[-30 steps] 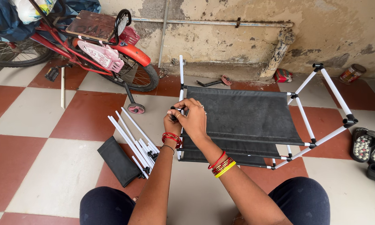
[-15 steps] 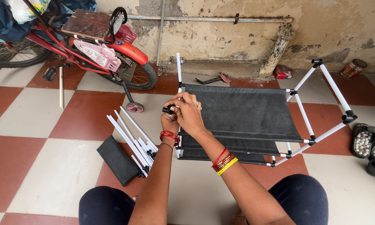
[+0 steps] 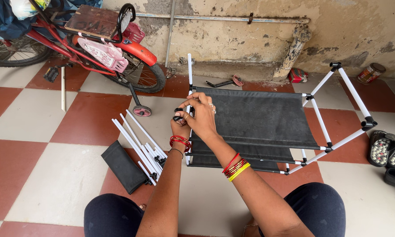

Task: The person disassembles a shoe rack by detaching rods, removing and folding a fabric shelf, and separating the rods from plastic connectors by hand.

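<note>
A rack of white tubes point(image 3: 322, 120) with black fabric shelves point(image 3: 254, 118) lies on the tiled floor in front of me. Both hands meet at its left upright tube. My left hand point(image 3: 180, 125) grips a small black connector point(image 3: 178, 117) on that tube. My right hand point(image 3: 202, 115) closes over the same spot, its fingers pinching the tube and connector. Red bangles circle my left wrist; red and yellow bangles circle the right.
Several loose white tubes point(image 3: 138, 140) and a folded black fabric piece point(image 3: 123, 166) lie on the floor to the left. A red child's bicycle point(image 3: 96, 41) stands at the back left. Sandals point(image 3: 388, 151) sit at the right edge, a tin point(image 3: 370, 73) by the wall.
Both hands have stayed on the left upright tube and shifted slightly higher along it. The rack has barely moved.
</note>
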